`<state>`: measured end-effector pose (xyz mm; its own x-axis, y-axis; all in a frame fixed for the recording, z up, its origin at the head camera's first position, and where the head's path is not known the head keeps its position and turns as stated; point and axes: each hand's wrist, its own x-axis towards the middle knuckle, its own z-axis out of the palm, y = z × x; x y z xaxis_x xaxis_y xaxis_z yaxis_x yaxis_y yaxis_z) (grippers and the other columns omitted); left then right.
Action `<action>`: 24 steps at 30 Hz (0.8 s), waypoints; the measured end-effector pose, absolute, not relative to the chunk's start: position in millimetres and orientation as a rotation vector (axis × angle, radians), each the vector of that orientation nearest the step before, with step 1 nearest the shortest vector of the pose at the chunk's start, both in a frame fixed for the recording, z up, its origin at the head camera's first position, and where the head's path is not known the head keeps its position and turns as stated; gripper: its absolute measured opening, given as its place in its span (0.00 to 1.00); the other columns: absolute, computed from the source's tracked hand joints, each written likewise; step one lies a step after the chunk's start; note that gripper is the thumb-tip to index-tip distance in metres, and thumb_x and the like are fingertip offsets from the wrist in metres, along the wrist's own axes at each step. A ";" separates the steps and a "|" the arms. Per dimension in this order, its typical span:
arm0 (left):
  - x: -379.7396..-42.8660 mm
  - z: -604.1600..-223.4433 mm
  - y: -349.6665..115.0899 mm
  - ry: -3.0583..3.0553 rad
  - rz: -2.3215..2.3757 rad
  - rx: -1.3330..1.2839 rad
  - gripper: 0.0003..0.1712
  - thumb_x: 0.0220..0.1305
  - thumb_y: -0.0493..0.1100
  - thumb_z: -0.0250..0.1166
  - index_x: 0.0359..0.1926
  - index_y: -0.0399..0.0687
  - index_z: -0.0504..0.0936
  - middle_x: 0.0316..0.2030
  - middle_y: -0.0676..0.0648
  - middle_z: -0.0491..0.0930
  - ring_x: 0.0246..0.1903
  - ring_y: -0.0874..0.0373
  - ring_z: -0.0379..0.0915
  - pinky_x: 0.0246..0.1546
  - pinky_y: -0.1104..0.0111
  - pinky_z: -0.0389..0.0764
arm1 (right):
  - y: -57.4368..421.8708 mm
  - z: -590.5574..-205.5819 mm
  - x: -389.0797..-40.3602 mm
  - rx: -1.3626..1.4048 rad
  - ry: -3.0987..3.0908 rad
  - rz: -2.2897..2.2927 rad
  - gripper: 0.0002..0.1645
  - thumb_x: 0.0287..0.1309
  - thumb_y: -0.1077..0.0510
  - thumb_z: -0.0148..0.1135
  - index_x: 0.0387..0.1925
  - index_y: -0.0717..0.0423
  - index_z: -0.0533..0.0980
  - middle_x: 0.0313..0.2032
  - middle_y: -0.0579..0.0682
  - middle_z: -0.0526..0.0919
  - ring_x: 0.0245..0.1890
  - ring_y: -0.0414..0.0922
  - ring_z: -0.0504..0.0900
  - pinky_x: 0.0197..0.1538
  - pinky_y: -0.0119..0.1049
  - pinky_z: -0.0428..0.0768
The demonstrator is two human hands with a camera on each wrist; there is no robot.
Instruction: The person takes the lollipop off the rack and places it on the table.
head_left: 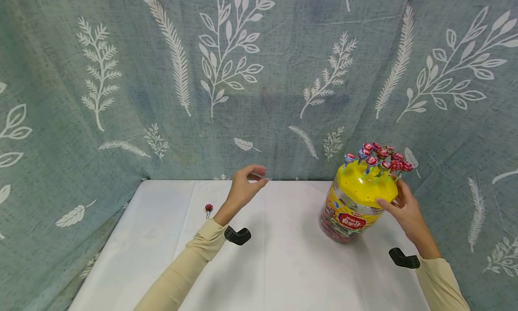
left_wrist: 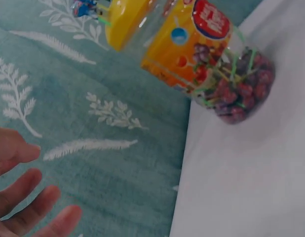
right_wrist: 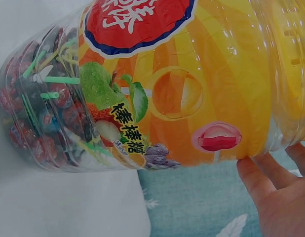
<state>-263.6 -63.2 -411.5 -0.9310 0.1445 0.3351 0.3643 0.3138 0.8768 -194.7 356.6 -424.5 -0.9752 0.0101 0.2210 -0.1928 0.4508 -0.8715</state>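
Note:
A clear plastic lollipop jar (head_left: 353,221) with a yellow and orange label stands on the right side of the table. Wrapped lollipops (head_left: 371,162) stick up from holes in its yellow lid (head_left: 366,189). More lollipops (right_wrist: 44,116) lie inside at the bottom. My right hand (head_left: 404,210) holds the jar near the lid's right edge, thumb in front and fingers behind. Over the middle of the table my left hand (head_left: 244,185) hovers, fingers loosely curved and apart, with nothing between them. One red lollipop (head_left: 208,208) lies on the table, left of my left forearm.
A white cloth covers the table (head_left: 283,266). Behind it and along the sides hangs a grey-green curtain (head_left: 267,113) with white leaf prints. Black wrist cameras (head_left: 238,235) are strapped below both hands.

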 end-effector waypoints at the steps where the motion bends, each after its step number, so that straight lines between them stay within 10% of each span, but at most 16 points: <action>1: -263.8 -409.8 -60.3 -2.364 -1.682 -0.489 0.15 0.58 0.36 0.67 0.47 0.45 0.81 0.41 0.43 0.81 0.39 0.52 0.78 0.39 0.61 0.80 | 356.4 -424.2 -194.5 0.162 -2.505 1.541 0.46 0.64 0.55 0.58 0.74 0.48 0.43 0.68 0.56 0.56 0.60 0.37 0.63 0.49 0.14 0.67; 24: -261.8 -383.2 14.5 -2.190 -1.816 -0.765 0.15 0.60 0.36 0.65 0.50 0.41 0.79 0.44 0.38 0.80 0.40 0.48 0.78 0.40 0.59 0.79 | 355.1 -425.2 -193.2 0.175 -2.459 1.615 0.45 0.64 0.59 0.58 0.74 0.43 0.44 0.68 0.54 0.55 0.61 0.36 0.62 0.50 0.15 0.67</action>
